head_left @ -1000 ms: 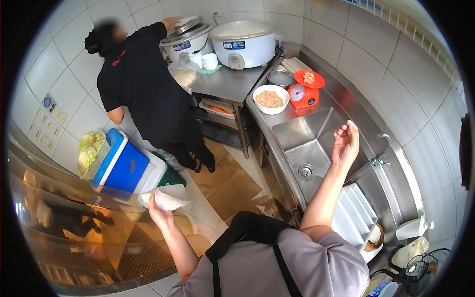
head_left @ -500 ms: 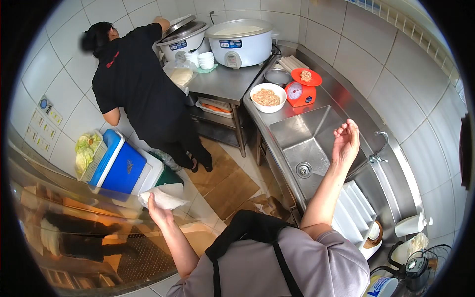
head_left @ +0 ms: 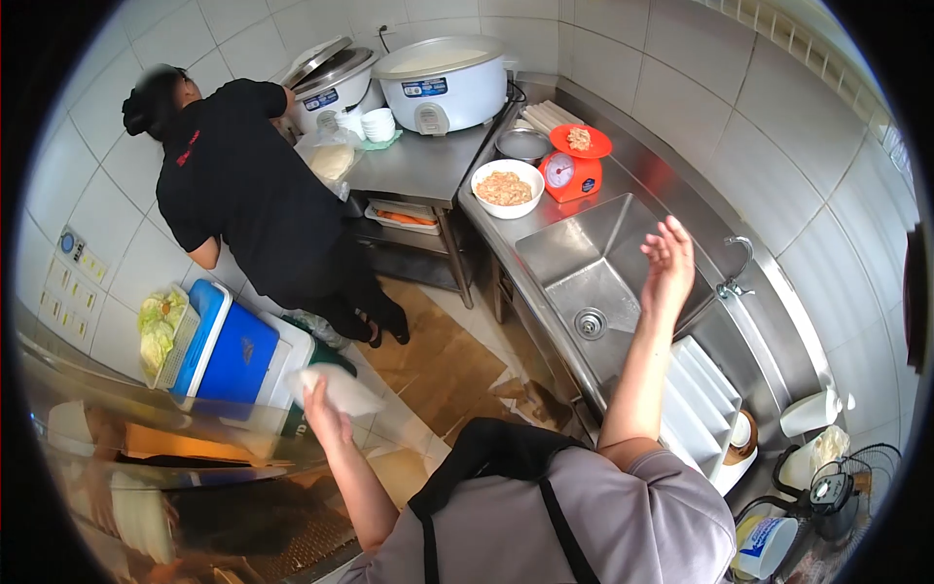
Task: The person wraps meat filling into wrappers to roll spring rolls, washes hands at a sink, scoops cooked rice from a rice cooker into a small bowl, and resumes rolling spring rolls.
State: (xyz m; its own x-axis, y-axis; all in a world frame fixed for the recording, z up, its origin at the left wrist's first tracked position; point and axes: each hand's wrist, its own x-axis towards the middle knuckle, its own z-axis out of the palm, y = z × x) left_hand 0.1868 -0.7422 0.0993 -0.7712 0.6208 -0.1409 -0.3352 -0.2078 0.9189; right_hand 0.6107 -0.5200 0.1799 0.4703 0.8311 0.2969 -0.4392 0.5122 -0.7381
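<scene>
In tiled kitchen corner: L hand [head_left: 328, 420] w/ white sheet [head_left: 352, 393], sink [head_left: 561, 248], R hand [head_left: 668, 271] free over it.
Far L, co-worker [head_left: 258, 190] in blk, hands unclear; R of blue box [head_left: 243, 352], L hand pinching sheet (blurred, material unclear, hides some fingers); R hand slack, fingers part-spread, loosely curled, nothing seen in it.

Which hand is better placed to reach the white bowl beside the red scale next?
Probably the right hand: it looks empty and is raised over the sink, nearer the bowl. The left hand holds a white sheet.
</scene>
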